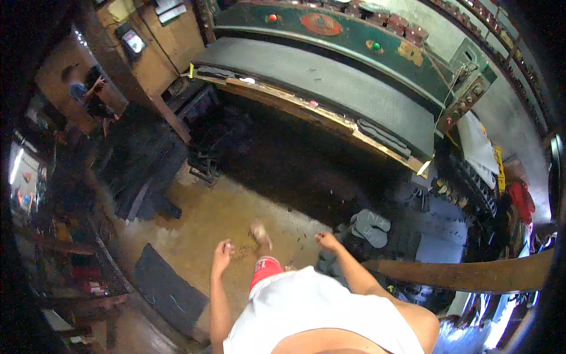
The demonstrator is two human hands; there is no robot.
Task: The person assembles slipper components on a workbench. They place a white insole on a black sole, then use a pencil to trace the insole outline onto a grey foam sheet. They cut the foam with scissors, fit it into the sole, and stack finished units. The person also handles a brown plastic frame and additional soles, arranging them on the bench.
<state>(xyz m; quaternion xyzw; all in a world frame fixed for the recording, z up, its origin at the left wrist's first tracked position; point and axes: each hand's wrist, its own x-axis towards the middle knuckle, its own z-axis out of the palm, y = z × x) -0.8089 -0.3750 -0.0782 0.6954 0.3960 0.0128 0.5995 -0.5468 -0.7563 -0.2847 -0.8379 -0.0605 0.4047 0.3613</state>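
Observation:
My left hand point(223, 253) hangs over the brown floor, left of my advanced foot point(261, 236). Its fingers are loosely bent with gaps between them, and I see no object in it. My right hand point(327, 241) is out ahead on the other side, fingers curled in; whatever they may hold is hidden. Closest to it lie grey sole-shaped pieces point(370, 228) with chalky marks, not touched by the hand. Ahead stands a large green machine point(354, 44) with a wide grey bed point(306, 74); dark strips point(383, 135) rest along its wooden front edge.
A dark flat sheet point(168, 289) lies on the floor at left. Behind it rises a dark stack point(138, 159). A curved wooden board point(471, 274) juts in at right, beside black sheets point(439, 230). Another person point(85, 91) stands far left.

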